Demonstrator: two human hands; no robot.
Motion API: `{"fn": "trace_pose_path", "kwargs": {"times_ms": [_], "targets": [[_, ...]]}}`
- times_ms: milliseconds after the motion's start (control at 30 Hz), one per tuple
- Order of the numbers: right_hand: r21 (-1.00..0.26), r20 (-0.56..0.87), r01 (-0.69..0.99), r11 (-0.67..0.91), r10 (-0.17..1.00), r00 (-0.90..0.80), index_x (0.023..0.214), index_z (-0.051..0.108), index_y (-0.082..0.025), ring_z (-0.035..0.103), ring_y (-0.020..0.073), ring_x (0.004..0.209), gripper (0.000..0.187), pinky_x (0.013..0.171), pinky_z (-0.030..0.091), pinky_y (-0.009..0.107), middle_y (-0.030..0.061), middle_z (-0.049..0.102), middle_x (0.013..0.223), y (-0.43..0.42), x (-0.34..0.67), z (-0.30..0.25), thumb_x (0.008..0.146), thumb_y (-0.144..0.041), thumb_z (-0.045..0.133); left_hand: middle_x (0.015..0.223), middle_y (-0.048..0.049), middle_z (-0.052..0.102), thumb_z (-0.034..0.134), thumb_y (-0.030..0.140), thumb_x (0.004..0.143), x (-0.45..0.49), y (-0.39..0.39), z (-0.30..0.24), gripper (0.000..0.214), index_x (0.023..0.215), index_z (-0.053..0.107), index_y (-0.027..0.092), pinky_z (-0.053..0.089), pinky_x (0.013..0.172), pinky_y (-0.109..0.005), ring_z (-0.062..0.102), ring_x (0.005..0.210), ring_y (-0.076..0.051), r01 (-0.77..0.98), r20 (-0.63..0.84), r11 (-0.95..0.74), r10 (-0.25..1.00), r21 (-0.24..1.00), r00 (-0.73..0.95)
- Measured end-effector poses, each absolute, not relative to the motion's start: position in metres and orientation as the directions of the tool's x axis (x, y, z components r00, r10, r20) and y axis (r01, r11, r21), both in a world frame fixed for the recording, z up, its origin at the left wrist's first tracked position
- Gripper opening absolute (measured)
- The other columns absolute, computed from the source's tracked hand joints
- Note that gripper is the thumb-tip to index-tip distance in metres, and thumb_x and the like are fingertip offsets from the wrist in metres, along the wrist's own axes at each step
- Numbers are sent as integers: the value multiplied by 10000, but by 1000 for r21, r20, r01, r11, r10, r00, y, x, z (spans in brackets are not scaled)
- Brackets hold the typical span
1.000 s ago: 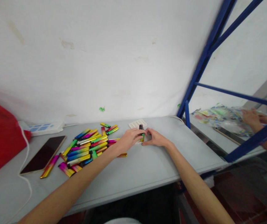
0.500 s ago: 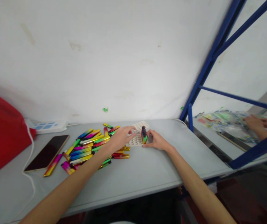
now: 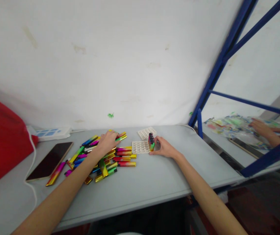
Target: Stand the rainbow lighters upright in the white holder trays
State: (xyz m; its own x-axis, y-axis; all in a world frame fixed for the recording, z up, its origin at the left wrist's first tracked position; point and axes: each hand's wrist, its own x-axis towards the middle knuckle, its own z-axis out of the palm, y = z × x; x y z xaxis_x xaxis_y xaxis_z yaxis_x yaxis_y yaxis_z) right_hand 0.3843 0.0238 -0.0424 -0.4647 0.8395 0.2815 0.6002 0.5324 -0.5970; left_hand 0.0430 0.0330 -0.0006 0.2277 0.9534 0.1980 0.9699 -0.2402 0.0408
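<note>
A heap of several shiny multicoloured sticks (image 3: 123, 156) lies on the grey table (image 3: 154, 179). My left hand (image 3: 107, 143) rests palm down on the heap, fingers curled over the sticks. A white tray with round holes (image 3: 141, 147) sits just right of the heap, and a few sticks stand upright (image 3: 151, 141) at its right end. My right hand (image 3: 163, 147) sits beside those upright sticks, fingers touching them. A second white tray (image 3: 145, 132) lies behind.
A dark phone (image 3: 49, 160) with a white cable and a white power strip (image 3: 50, 133) lie at the left, beside a red bag (image 3: 2, 140). A blue metal frame (image 3: 215, 68) stands at the right. Another person's hands (image 3: 264, 129) work on colourful wrapped items beyond it.
My left hand has moved left from the upright sticks and tray onto the heap. Some sticks in the heap have shifted. My right hand has stayed by the upright sticks.
</note>
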Motion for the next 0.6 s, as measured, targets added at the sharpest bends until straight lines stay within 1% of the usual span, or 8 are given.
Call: {"fn": "trace_pose_path", "kwargs": {"times_ms": [67,133,233,333,400,467,533,600], "targets": [[-595,284,600,535,838,-466,955,517,-199,521,205,882,593,796,423,318,34,602,983,24,384,-43,653,-583,853,1134,-153,694,586,310,893,45,30,-1,250,1061,719,181,481,883,-405,607,1102,-329,968,175,-250,952,-28,251],[-592,286,602,536,838,-465,955,518,-198,526,207,886,589,795,423,316,35,605,983,24,384,-43,655,-579,853,1132,-151,688,563,299,905,45,28,-2,255,1068,712,170,491,899,-437,606,1100,-329,966,157,-251,954,-56,257],[-588,290,606,535,839,-460,965,523,-200,529,209,889,591,796,424,314,33,606,976,24,385,-43,654,-575,856,1146,-156,674,558,282,895,46,27,-3,254,1051,717,160,498,920,-445,600,1102,-319,972,150,-235,960,-23,236],[-587,290,606,537,838,-462,970,530,-199,528,206,884,586,794,422,311,30,604,975,24,385,-42,656,-570,857,1135,-151,670,553,251,870,46,27,-6,248,1013,737,163,487,958,-443,593,1106,-309,969,191,-241,955,61,226],[-588,291,604,539,837,-464,968,530,-198,527,203,881,579,793,421,310,30,603,976,24,385,-42,660,-566,854,1107,-148,684,527,263,883,46,29,-5,270,1005,744,158,478,982,-441,602,1094,-302,951,261,-262,941,164,214],[-589,293,602,540,836,-463,962,528,-198,523,201,879,578,790,420,309,29,601,974,23,385,-41,659,-569,852,1058,-145,707,546,330,891,47,30,-2,283,974,747,149,478,987,-430,624,1061,-302,904,336,-296,923,310,187],[-594,292,600,536,838,-460,957,527,-199,520,198,873,584,779,418,305,26,598,965,23,385,-41,654,-579,851,996,-128,730,615,416,863,48,31,4,297,919,740,152,495,955,-414,657,991,-299,807,368,-305,922,506,119],[-601,290,599,530,842,-454,957,528,-200,519,195,864,589,768,416,301,23,597,958,22,385,-41,652,-589,847,950,-102,743,682,475,824,51,29,12,323,879,716,159,520,912,-395,680,923,-277,614,337,-277,941,739,18]]}}
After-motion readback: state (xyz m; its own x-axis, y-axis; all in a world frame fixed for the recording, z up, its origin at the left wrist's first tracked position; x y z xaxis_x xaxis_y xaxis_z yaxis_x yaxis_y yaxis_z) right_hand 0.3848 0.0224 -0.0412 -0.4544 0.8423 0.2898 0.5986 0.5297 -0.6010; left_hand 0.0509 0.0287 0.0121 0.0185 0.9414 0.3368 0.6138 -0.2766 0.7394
